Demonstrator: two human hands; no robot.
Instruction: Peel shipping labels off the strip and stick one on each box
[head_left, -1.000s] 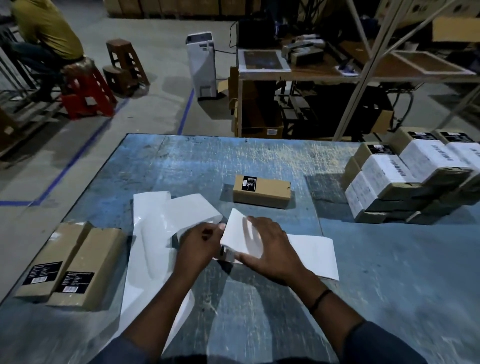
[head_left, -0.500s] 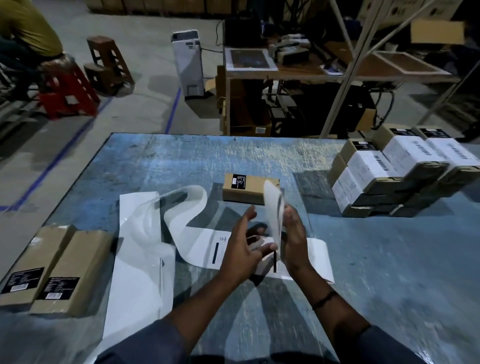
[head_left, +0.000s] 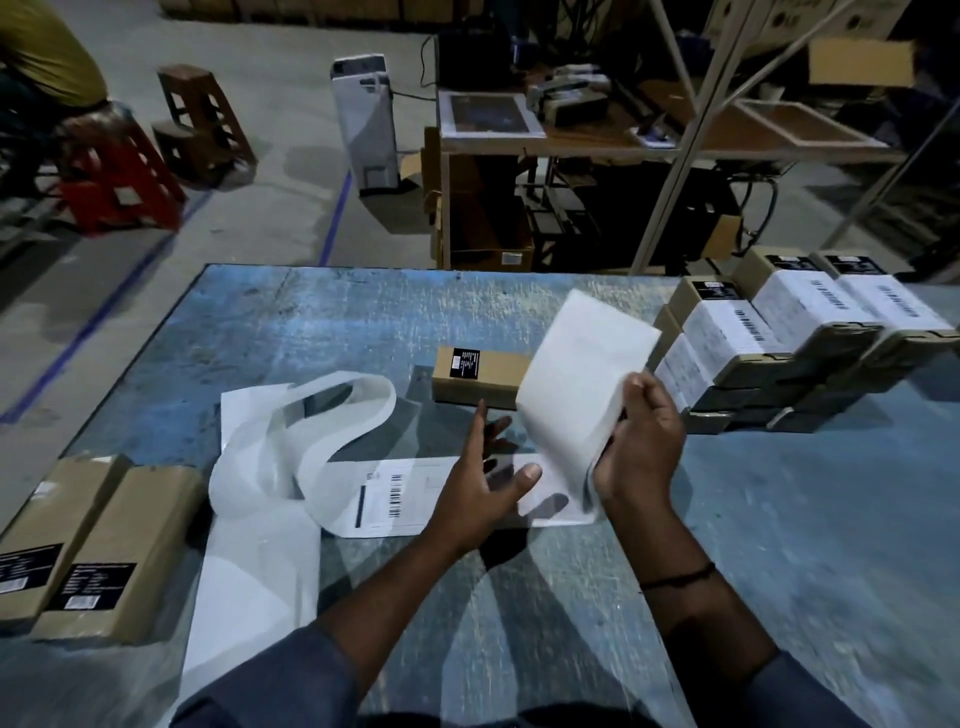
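Observation:
My right hand (head_left: 641, 441) pinches a white shipping label (head_left: 582, 379) by its lower right edge and holds it up, curved, above the table. My left hand (head_left: 480, 488) hovers with fingers spread over the label strip (head_left: 384, 493), which lies flat with a printed barcode label showing. Empty white backing (head_left: 260, 519) loops and trails to the left. One brown cardboard box (head_left: 478, 376) with a small black sticker lies just behind my hands, partly hidden by the raised label.
Two brown boxes (head_left: 88, 545) lie at the blue table's (head_left: 779, 519) left edge. A stack of boxes with white labels (head_left: 769, 338) stands at the right rear. Beyond the table are a workbench (head_left: 571, 140), stools (head_left: 119, 187) and a seated person (head_left: 47, 57).
My right hand has lifted the label off the strip and swung it up and to the right. My left hand has let go and opened. The backing has curled into a loop.

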